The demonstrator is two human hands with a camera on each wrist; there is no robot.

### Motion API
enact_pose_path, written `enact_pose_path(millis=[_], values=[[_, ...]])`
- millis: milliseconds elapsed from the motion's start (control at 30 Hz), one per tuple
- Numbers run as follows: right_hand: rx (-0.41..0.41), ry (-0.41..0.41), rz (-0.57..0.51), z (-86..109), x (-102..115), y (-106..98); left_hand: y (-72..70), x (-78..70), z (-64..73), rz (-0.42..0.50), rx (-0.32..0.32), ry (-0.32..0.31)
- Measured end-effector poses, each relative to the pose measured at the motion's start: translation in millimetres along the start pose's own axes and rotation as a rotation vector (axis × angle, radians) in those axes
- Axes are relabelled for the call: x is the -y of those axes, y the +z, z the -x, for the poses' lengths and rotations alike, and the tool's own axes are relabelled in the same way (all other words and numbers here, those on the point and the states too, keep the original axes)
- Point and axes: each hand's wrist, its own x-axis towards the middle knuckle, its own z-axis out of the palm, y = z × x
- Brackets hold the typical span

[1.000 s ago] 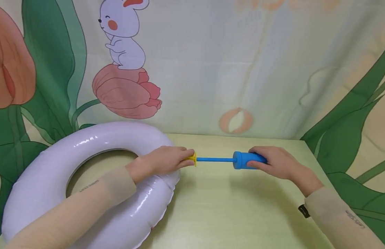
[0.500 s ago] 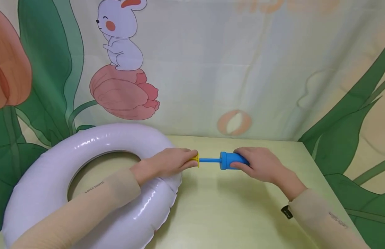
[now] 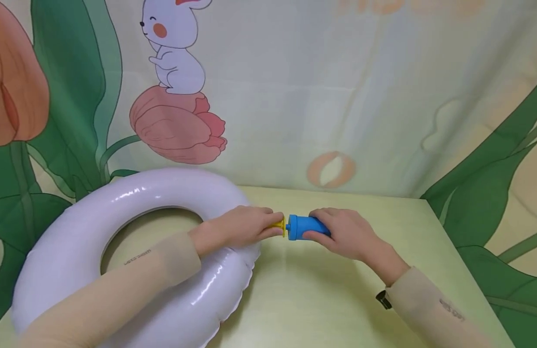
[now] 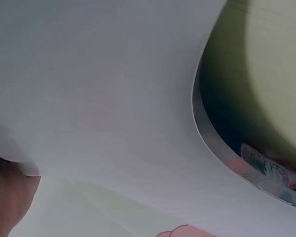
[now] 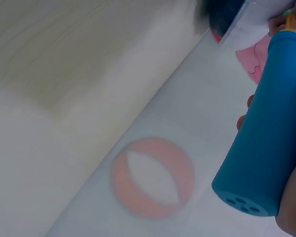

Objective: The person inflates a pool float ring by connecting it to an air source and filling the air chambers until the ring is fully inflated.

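Observation:
A blue hand pump [image 3: 302, 227] lies level between my two hands, its barrel to the right and a yellow flanged end [image 3: 277, 224] to the left. My left hand [image 3: 242, 226] grips that yellow end above the right side of a white inflatable swim ring [image 3: 55, 251]; whether it touches the ring is hidden. My right hand [image 3: 348, 232] is wrapped round the pump barrel [image 5: 264, 133], whose holed base faces the right wrist camera. Only a short bit of the blue rod shows between barrel and flange. In the left wrist view the ring [image 4: 113, 98] fills most of the picture.
The ring lies on a pale green-yellow table [image 3: 303, 299], taking up its left side. Behind hangs a cloth backdrop [image 3: 273, 106] printed with a rabbit, tulips and leaves, meeting the table's back edge.
My right hand has moved left with the barrel, sliding it along the rod until little rod shows. My left hand keeps its grip on the yellow end, shifting slightly right in view.

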Motion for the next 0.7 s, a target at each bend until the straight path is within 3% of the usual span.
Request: enact_pose_path(millis=[433, 567, 700], values=[[0.035, 0.062, -0.074, 46.6, -63.3, -16.1, -5.0, 17.0, 23.1, 0.008, -0.005, -0.018], [0.047, 0.078, -0.080, 49.9, -67.2, -15.5, -7.4, 23.2, 26.6, -0.008, -0.009, -0.019], [0.047, 0.083, -0.049, 43.9, -57.6, -11.5, -7.8, 26.3, 24.9, -0.011, -0.017, 0.001]])
